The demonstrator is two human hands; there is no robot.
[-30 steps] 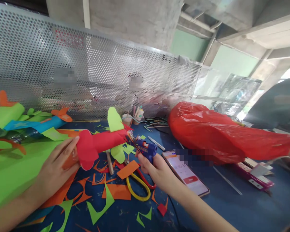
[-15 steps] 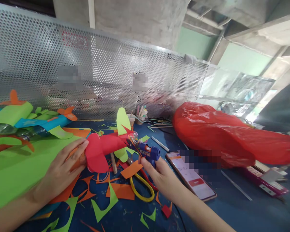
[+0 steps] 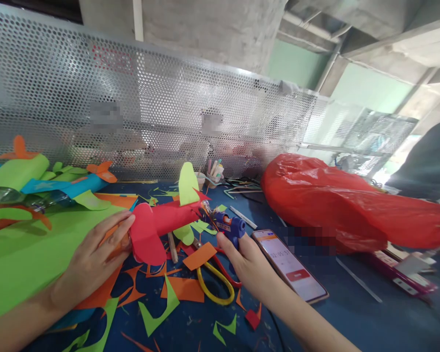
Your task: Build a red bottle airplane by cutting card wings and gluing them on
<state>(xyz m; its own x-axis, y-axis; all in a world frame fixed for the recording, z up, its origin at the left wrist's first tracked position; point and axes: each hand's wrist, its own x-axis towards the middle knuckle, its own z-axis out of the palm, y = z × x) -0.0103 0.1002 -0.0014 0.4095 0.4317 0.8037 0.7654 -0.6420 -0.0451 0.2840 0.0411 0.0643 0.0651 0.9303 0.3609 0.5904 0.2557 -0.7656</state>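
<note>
A red paper-covered bottle airplane [image 3: 172,216] with lime-green wings and red tail fins lies across the middle. My left hand [image 3: 100,249] is closed around its orange tail end; part of that end is hidden by the fingers. In my right hand [image 3: 247,256] is a blue hot glue gun [image 3: 230,227], gripped by its handle, its nozzle pointing left at the plane's clear front end. Whether the tip touches the bottle I cannot tell. Beneath the glue gun lie scissors with yellow and red handles [image 3: 222,296], partly under an orange paper piece [image 3: 200,256].
Green paper sheets [image 3: 18,264] and finished bottle planes [image 3: 73,187] lie at left. Orange and green scraps [image 3: 159,310] litter the front. A phone [image 3: 289,266] lies right of the glue gun, before a large red plastic bag [image 3: 326,200]. A perforated metal screen [image 3: 190,102] stands behind.
The glue gun in my right hand has shifted slightly right and the plane's front end has turned a little. My left hand keeps its hold on the tail.
</note>
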